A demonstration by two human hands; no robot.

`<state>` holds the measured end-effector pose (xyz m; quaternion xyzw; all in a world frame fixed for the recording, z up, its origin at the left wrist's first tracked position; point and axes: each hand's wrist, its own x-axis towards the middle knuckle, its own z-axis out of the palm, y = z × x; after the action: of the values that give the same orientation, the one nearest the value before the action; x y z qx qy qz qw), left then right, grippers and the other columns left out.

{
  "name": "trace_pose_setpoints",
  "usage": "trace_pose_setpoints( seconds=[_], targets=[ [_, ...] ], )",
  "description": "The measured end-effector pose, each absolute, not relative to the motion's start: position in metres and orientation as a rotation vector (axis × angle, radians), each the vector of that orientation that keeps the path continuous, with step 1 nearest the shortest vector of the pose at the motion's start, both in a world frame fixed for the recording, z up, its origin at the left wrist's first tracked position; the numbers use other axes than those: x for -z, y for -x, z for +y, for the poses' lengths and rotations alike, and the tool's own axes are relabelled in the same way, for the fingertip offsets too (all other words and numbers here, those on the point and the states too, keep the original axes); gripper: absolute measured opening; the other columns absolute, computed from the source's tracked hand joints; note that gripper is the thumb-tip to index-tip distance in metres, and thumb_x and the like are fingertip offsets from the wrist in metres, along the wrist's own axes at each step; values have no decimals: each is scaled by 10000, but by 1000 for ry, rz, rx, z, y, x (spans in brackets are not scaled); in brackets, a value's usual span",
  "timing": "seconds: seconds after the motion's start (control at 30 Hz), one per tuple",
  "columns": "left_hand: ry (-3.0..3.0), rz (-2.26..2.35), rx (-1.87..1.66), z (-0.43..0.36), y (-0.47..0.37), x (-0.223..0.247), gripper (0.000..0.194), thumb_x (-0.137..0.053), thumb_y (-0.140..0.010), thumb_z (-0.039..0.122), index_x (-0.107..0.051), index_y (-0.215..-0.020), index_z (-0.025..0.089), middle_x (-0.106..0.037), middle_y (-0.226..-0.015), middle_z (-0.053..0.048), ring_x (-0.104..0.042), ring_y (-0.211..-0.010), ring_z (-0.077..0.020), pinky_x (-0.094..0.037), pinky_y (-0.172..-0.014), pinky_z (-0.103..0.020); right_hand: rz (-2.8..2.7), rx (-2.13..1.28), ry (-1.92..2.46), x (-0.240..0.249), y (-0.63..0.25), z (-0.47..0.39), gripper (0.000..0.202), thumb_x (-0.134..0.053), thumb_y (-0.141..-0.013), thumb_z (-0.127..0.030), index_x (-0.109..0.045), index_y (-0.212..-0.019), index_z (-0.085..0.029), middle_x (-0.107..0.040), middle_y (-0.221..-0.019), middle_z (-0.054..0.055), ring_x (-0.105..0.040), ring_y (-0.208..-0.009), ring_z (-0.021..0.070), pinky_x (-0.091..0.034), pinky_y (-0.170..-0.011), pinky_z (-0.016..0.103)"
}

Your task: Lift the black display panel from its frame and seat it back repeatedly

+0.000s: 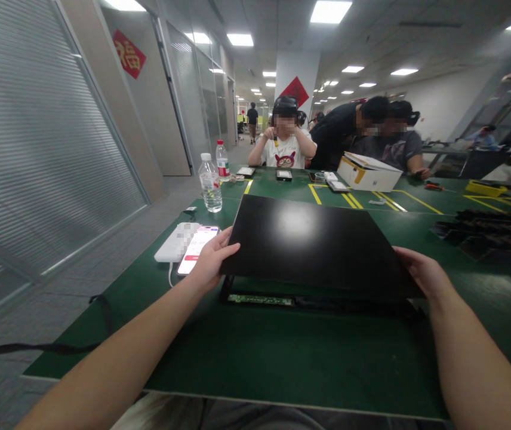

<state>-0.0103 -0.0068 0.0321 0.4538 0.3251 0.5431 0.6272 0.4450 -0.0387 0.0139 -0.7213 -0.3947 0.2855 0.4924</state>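
A flat black screen panel (313, 245) is held between my two hands, tilted, over the green table. My left hand (213, 260) grips its left edge, thumb on the front face. My right hand (423, 275) holds the right edge, with its fingers partly hidden behind the panel. Beneath the panel's near edge lies a black frame (327, 303) on the table, and a green circuit strip (259, 300) shows at its left part. The panel covers the rest of that frame.
Left of the panel are a white box (172, 242), a lit phone (195, 254) and two bottles, the nearer one clear (211, 185). Dark parts (492, 233) are piled at the right. Across the table (282, 376) are people, an open carton (369, 173) and small devices.
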Motion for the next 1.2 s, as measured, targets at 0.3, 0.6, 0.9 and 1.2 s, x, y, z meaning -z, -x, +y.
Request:
trace_pose_setpoints(
  seconds=[0.3,0.6,0.9,1.2],
  targets=[
    [-968,740,-1200,-10,9,-35,587,-789,-674,181,-666,-1246,140,-761,-1072,-92,-717,-924,-249,-531,-719,-272,-200,-1181,1017,-43,-425,-51,252,-481,-830,-288,-713,-826,-189,-728,-719,66,-718,-688,249,-592,-781,420],
    [-959,758,-1135,-9,10,-30,454,-790,-668,223,-728,-1104,113,-759,-1063,-106,-708,-947,-257,-516,-741,-286,-267,-1282,1088,-37,-427,-54,264,-494,-785,-256,-703,-910,-155,-731,-757,118,-725,-766,300,-580,-791,500],
    [-1226,1027,-1183,-7,4,-19,487,-730,-768,365,-665,-1209,170,-686,-1264,-115,-619,-1183,-295,-464,-1016,-413,-175,-983,942,-31,-442,-45,229,-511,-686,-187,-696,-821,-185,-715,-746,56,-689,-664,237,-588,-775,452],
    [-2051,1225,-990,-9,8,-8,439,-572,-890,390,-589,-1290,211,-539,-1411,-128,-503,-1317,-303,-389,-1118,-497,-215,-726,682,-33,-433,-45,271,-471,-685,-203,-667,-865,-157,-695,-989,60,-660,-854,196,-578,-732,383]
  ],
)
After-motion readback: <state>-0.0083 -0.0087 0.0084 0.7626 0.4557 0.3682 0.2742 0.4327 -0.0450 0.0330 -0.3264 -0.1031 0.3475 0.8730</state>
